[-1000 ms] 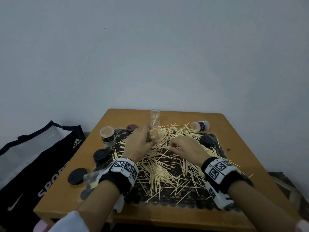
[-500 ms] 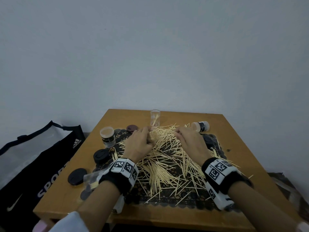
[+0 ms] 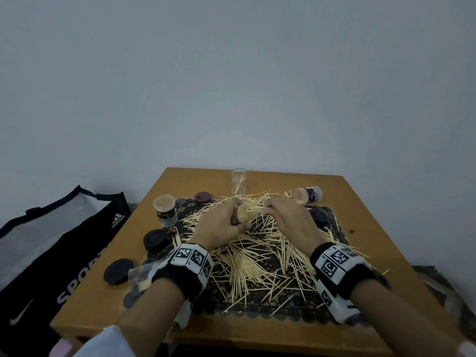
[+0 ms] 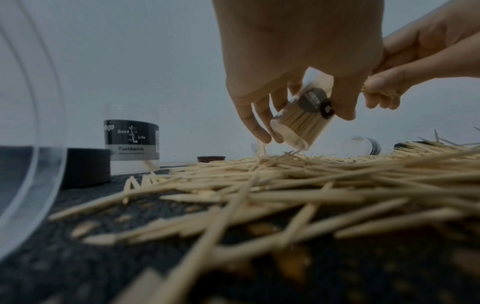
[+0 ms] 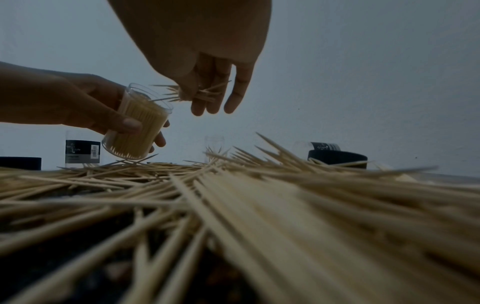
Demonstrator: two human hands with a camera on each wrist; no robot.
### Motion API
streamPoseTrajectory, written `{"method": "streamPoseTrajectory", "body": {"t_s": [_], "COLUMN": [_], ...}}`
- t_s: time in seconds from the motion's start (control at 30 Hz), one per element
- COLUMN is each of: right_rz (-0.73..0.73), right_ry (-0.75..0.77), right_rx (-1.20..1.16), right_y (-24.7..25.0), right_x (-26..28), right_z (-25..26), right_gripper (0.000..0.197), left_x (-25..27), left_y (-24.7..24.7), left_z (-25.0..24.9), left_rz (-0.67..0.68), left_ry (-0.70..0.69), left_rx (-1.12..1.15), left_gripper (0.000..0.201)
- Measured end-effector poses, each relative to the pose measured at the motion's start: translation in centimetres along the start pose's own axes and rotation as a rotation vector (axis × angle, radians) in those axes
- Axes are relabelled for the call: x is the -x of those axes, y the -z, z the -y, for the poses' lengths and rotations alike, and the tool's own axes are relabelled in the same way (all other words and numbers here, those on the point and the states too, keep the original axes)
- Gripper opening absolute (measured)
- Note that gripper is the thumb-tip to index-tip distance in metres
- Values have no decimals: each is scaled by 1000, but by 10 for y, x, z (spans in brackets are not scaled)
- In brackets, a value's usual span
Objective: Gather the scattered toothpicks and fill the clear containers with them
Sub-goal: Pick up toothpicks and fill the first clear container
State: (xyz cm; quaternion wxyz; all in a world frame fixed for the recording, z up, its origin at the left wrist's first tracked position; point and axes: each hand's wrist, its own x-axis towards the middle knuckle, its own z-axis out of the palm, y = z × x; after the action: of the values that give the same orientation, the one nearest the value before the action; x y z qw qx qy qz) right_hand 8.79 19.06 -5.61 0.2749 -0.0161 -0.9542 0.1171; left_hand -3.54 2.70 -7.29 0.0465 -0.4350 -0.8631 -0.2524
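Toothpicks (image 3: 257, 261) lie scattered over a black lace mat (image 3: 257, 302). My left hand (image 3: 238, 217) grips a clear container (image 3: 248, 211) packed with toothpicks and holds it tilted just above the pile; the left wrist view shows my left hand (image 4: 301, 121) with its fingers and thumb curled round the container (image 4: 293, 128). My right hand (image 3: 269, 206) pinches a small bunch of toothpicks (image 5: 176, 93) at the container's mouth (image 5: 145, 96). My right hand (image 5: 205, 96) has its other fingers hanging straight.
A tall clear container (image 3: 239, 181) with a few toothpicks stands at the back. A labelled one (image 3: 166, 210) stands left, another (image 3: 307, 195) lies on its side right. Dark lids (image 3: 155, 239) (image 3: 118, 270) (image 3: 202, 196) sit on the wooden table (image 3: 373, 228). A sports bag (image 3: 51, 240) lies left.
My right hand rose off the pile with a pinch of toothpicks and moved up to the mouth of the container. My left hand kept holding the container in about the same place.
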Motion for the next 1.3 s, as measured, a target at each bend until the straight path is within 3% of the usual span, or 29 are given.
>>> {"method": "streamPoseTrajectory", "body": {"t_s": [0.3, 0.87, 1.03, 1.3], "right_rz": [-86, -30, -68, -35], "right_ry": [147, 168, 137, 155], "right_rx": [17, -145, -231, -258], "right_y": [3, 0, 4, -3], "right_x": [2, -1, 0, -2], "right_z": [0, -4, -2, -4], "right_gripper": [5, 13, 4, 22], "left_x": [1, 2, 3, 2], "left_y": [-2, -4, -4, -7], "left_z": [-2, -1, -1, 0], "left_rz": [143, 237, 273, 279], "left_ry": [-93, -111, -163, -144], "left_rx": [75, 137, 190, 220], "left_gripper": [64, 60, 44, 51]}}
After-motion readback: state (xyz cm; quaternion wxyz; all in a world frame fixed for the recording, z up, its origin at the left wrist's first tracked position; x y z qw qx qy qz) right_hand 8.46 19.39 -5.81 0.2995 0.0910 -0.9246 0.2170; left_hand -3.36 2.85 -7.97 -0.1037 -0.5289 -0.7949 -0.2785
